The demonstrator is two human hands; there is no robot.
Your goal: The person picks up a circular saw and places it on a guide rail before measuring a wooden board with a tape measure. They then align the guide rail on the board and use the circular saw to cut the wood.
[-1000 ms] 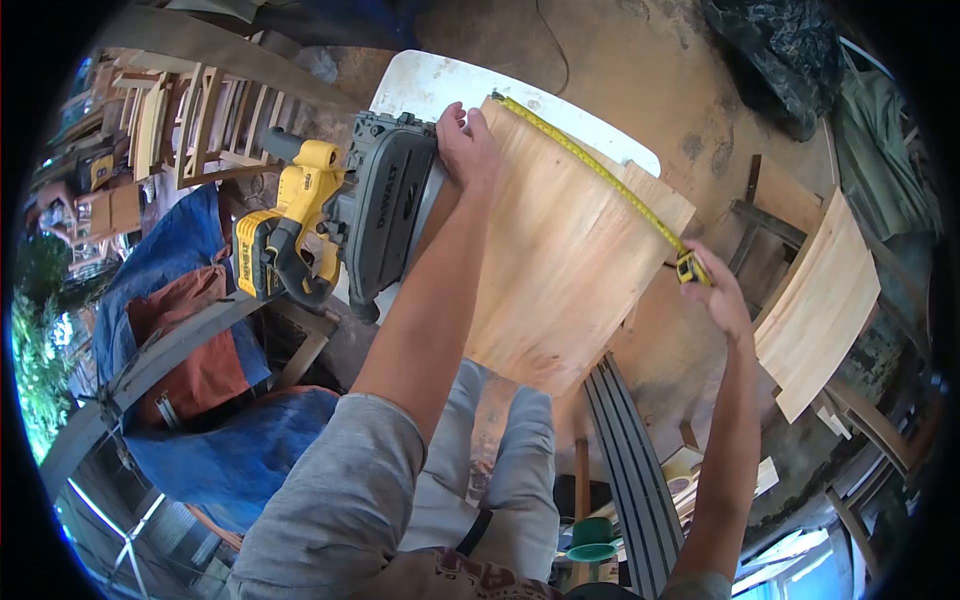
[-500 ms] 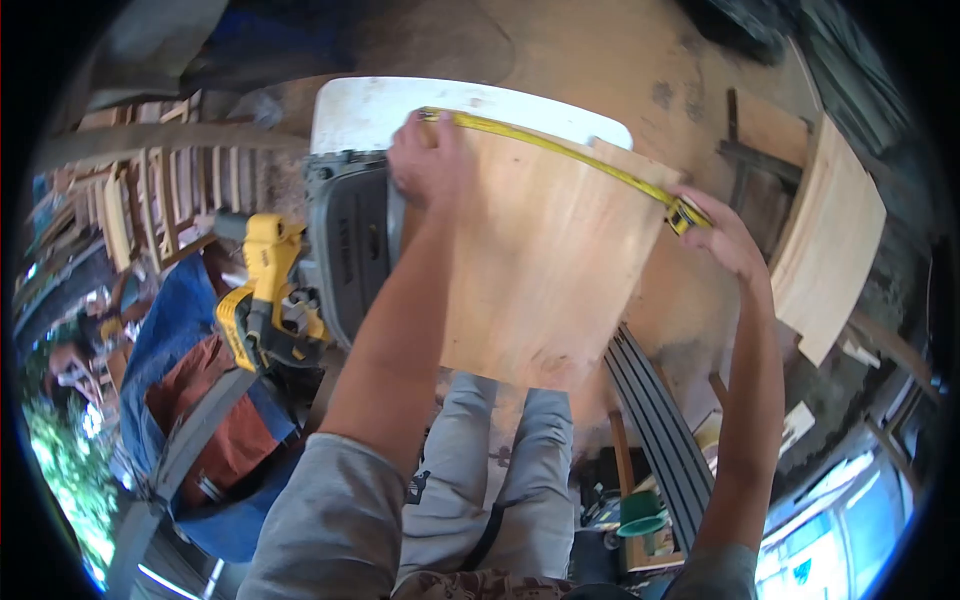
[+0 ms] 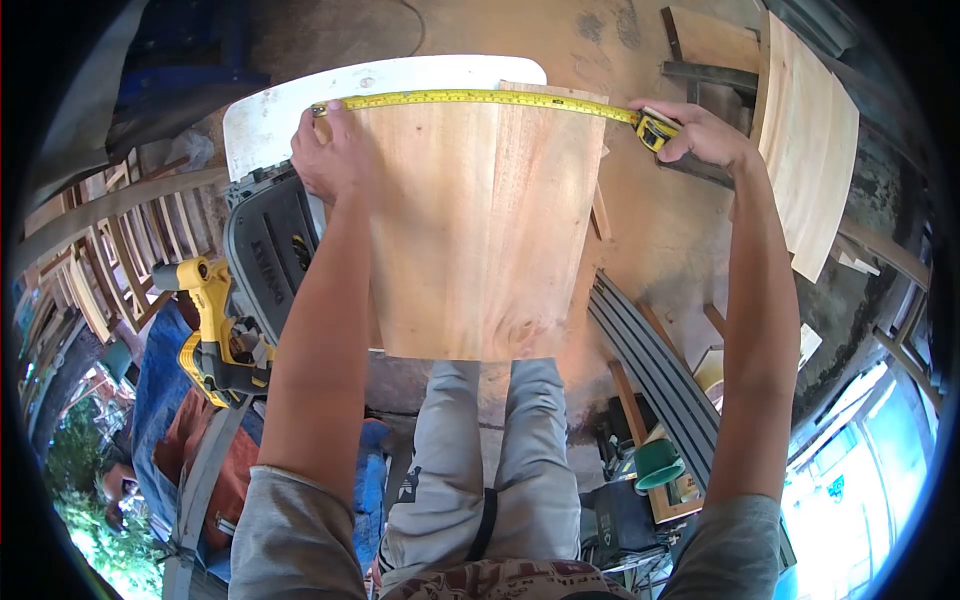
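Yellow, black-printed tape measure (image 3: 440,97) with a ribbon-thin blade, stretched across the upper middle of the frame along the far edge of a pale wooden panel (image 3: 440,230). Nearly level now, against a steep slant down to the right one second ago; panel likewise squarer and further left in view. Boxy yellow-and-black case (image 3: 655,129) grasped in the right hand (image 3: 695,135), just beyond the panel's far right corner. Left hand (image 3: 330,155) with fingers curled at the blade's outer end; pinching or merely pressing, cannot tell. Flat, streaky grain, swirled near the lower right edge. Beyond the panel, smooth white round-cornered board (image 3: 270,115); at left, lower than before, yellow-and-black power tool (image 3: 208,298) beside dark grey moulded housing (image 3: 262,245).
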